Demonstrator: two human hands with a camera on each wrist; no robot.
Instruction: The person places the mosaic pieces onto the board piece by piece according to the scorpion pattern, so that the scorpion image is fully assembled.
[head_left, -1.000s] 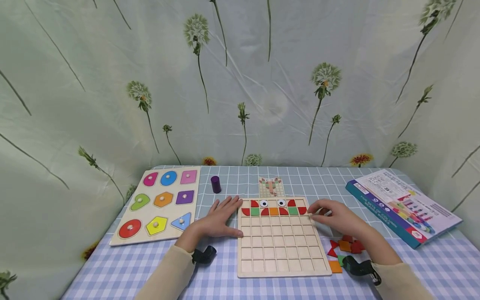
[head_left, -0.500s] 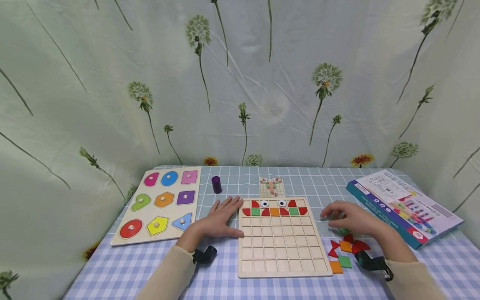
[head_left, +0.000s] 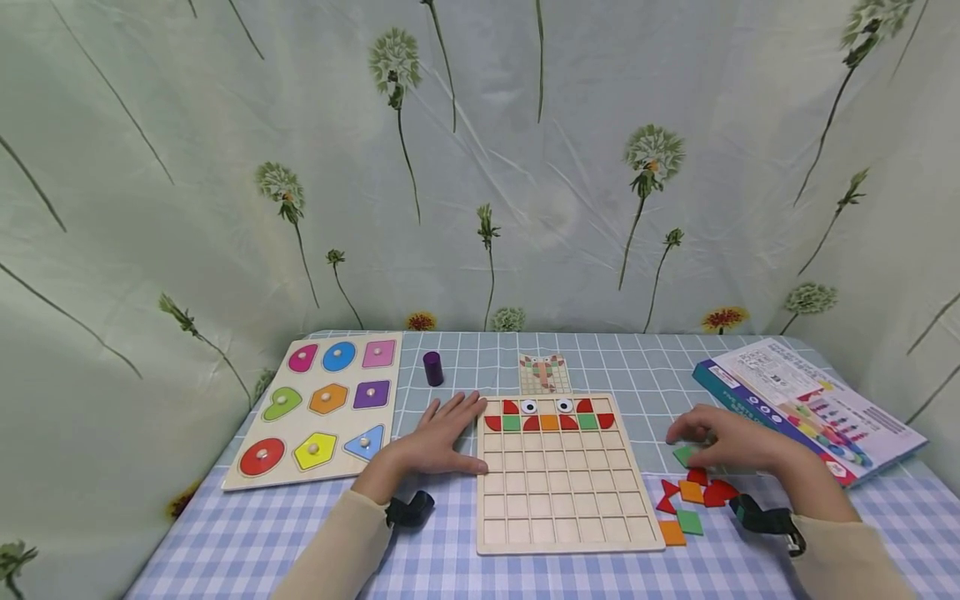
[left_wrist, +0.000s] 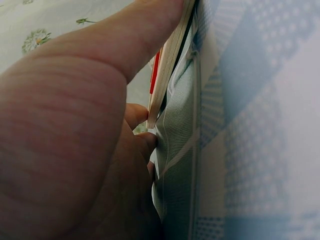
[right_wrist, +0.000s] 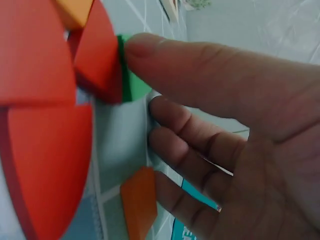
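Note:
My left hand (head_left: 435, 442) lies with fingers spread at the left edge of a wooden grid board (head_left: 555, 483). Its thumb and fingertips touch the board's rim, as the left wrist view also shows. Red, green, orange and eye tiles fill parts of the board's top rows. Right of the board, my right hand (head_left: 738, 440) is low over the table, fingers loosely bent. In the right wrist view its thumb touches a green tile (right_wrist: 134, 75); no firm pinch shows. Red quarter-round tiles (right_wrist: 50, 165) and an orange tile (right_wrist: 140, 202) lie near its fingers.
A small pattern card (head_left: 545, 375) stands behind the board. At left are a shape puzzle (head_left: 337, 417) and a purple cylinder (head_left: 432, 368). A boxed set (head_left: 810, 408) lies beyond my right hand. Loose tiles, including an orange square (head_left: 672, 533), sit beside the board.
My right hand has drawn away from the board's upper right corner, moving right and towards me to the green tile. The left hand has stayed in place.

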